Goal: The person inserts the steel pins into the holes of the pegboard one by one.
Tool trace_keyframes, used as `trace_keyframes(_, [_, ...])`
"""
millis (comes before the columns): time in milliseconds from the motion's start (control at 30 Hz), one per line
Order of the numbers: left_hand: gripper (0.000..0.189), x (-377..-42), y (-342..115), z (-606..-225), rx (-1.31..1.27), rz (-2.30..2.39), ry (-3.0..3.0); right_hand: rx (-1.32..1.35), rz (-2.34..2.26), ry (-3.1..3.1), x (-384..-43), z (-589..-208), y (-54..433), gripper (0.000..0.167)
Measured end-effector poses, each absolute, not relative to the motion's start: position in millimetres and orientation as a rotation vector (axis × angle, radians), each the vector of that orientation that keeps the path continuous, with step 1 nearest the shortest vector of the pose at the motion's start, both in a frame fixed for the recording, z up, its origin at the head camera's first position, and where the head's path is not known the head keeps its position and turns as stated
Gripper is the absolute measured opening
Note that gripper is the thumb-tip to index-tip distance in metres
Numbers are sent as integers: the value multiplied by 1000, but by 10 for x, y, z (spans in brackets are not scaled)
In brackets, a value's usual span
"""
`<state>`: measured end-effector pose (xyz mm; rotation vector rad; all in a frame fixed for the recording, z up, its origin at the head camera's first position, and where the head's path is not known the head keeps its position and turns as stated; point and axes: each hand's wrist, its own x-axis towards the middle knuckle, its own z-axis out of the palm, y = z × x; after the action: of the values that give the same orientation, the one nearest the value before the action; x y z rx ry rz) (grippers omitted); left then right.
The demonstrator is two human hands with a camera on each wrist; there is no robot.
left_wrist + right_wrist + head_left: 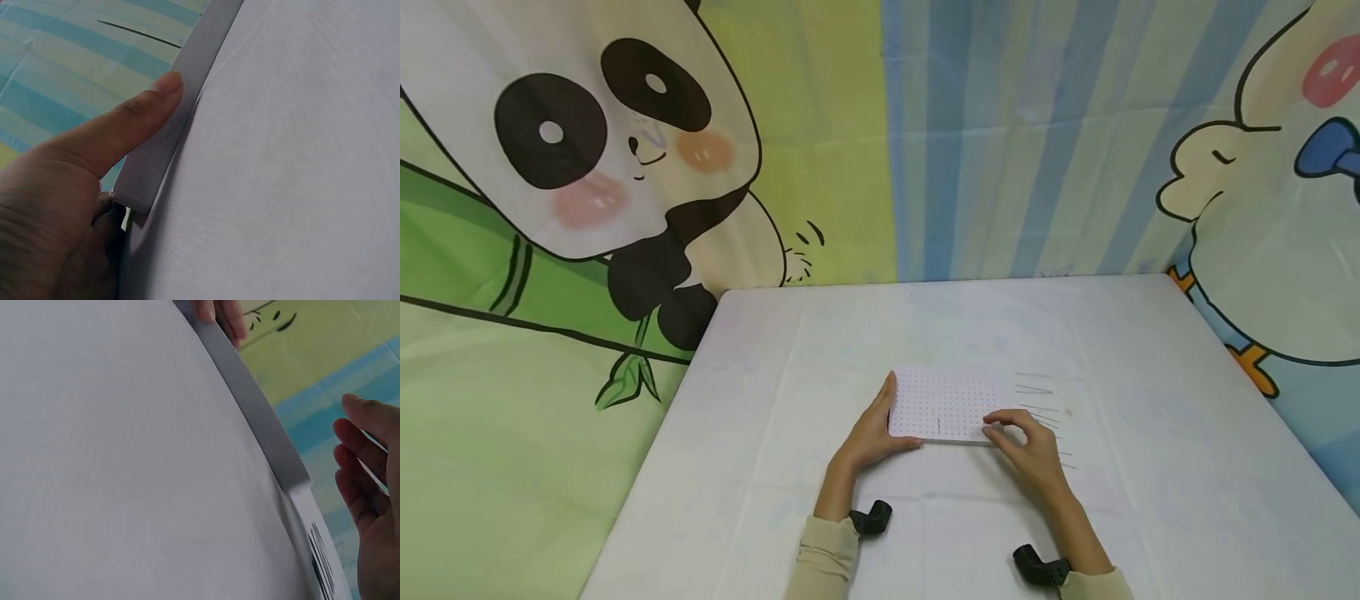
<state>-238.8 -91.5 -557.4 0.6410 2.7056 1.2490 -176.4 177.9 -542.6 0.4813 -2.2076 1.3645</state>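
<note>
A white board [951, 387] with rows of small holes lies on the table, and one thin dark needle [938, 425] stands up from it near the front edge. My left hand [872, 429] holds the board's front left corner, thumb along the front side and fingers along the left side. In the left wrist view, that thumb [140, 122] presses on the board's side [187, 81]. My right hand [1026, 446] hovers at the front right corner. Its thumb and index fingertips are close together, with a gap and nothing visible between them.
Several thin needles [1034, 391] lie in a loose column on the white table [820, 333], just right of the board. A printed curtain [835, 167] with a panda and stripes hangs behind. Each wrist wears a black camera mount [872, 518].
</note>
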Motion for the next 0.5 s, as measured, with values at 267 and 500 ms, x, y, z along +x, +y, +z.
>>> trace_keyframes(267, [124, -2400, -930, -5556, 616, 1251, 2704, 94, 1200, -2267, -1571, -5539, 2270, 13])
trace_keyframes(500, [125, -2398, -905, -5577, 631, 1249, 2697, 39, 1107, -2353, -1441, -5595, 2455, 14])
